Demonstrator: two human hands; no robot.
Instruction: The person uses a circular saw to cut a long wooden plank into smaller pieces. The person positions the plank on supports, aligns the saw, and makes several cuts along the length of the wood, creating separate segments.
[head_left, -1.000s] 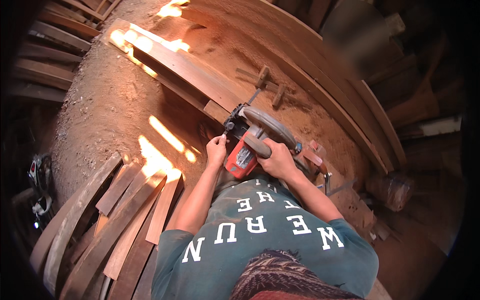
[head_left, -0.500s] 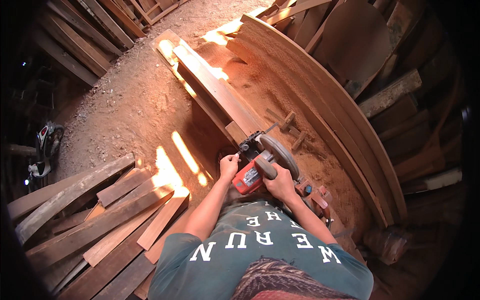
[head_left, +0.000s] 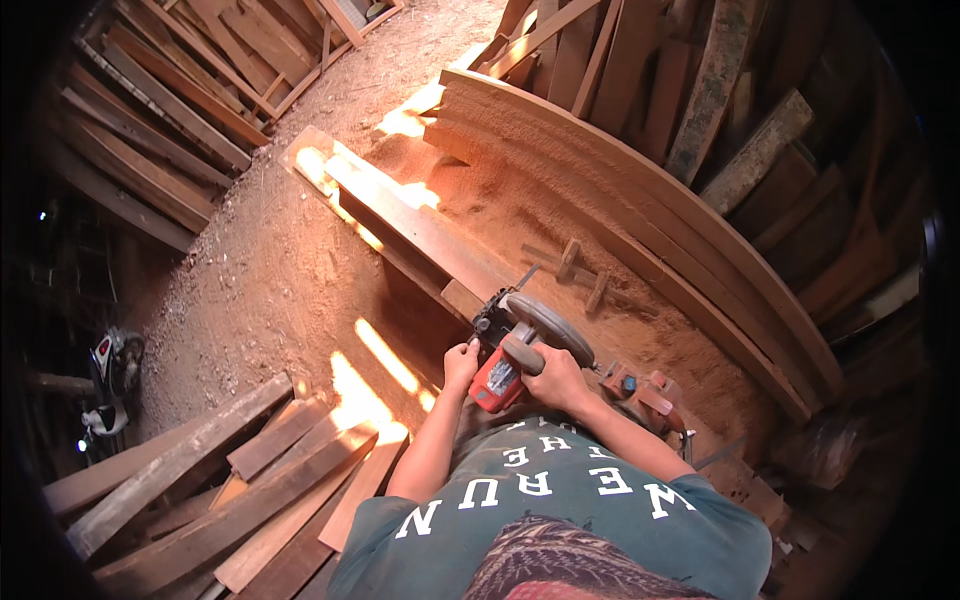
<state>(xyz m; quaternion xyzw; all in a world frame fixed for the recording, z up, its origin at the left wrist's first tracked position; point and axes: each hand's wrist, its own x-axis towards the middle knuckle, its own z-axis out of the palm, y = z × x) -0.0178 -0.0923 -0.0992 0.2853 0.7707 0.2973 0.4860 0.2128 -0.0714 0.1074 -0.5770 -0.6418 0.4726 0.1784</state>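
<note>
A red and black circular saw [head_left: 494, 384] sits at the near end of a long pale board [head_left: 440, 245], beside a short wood block [head_left: 461, 297]. My right hand [head_left: 552, 378] is wrapped round the saw's grey-brown handle. My left hand [head_left: 460, 365] is pinched at a small metal fitting on the left front of the saw's base; the fitting is partly hidden by the fingers. A thin metal bar [head_left: 528, 276] sticks out from the base over the board.
A second red tool [head_left: 655, 398] lies right of my hands. Small wooden cross pieces [head_left: 567, 265] rest in sawdust. Curved beams [head_left: 650, 220] arc along the right. Timber is stacked top left [head_left: 160, 130], top right [head_left: 640, 70] and lower left [head_left: 180, 470]. A motorbike [head_left: 110, 385] stands at the far left.
The view has swung, so the scene sits lower in the picture and more of the upper timber stacks shows. Both my hands stay on the saw, with little visible change in their grip.
</note>
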